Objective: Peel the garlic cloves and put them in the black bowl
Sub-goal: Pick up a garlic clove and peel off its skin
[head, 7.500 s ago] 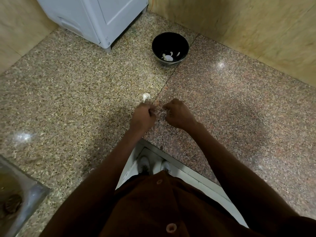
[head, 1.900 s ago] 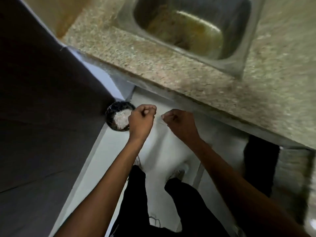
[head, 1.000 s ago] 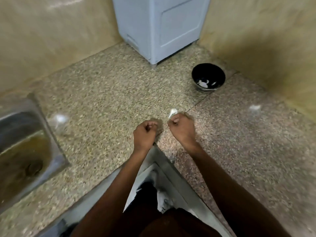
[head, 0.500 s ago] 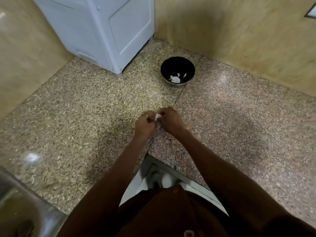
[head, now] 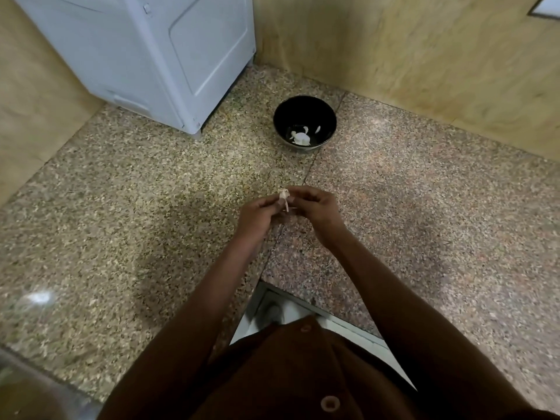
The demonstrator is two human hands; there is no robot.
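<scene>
A small pale garlic clove [head: 284, 197] with a strip of loose skin hanging from it sits between the fingertips of both hands, above the speckled stone counter [head: 127, 207]. My left hand [head: 257, 218] pinches it from the left and my right hand [head: 316, 212] pinches it from the right. The black bowl [head: 305, 123] stands farther back near the wall corner, apart from my hands, with a few white garlic pieces [head: 300, 137] at its bottom.
A pale blue-white appliance [head: 145, 53] stands at the back left of the counter, close to the bowl. Beige walls [head: 424, 56] close off the back and left. A metal sink edge [head: 18, 377] shows at the bottom left corner.
After a turn toward the sink and floor, the view is back on the counter. My hands have come together on the clove and a strip of skin now hangs loose.
</scene>
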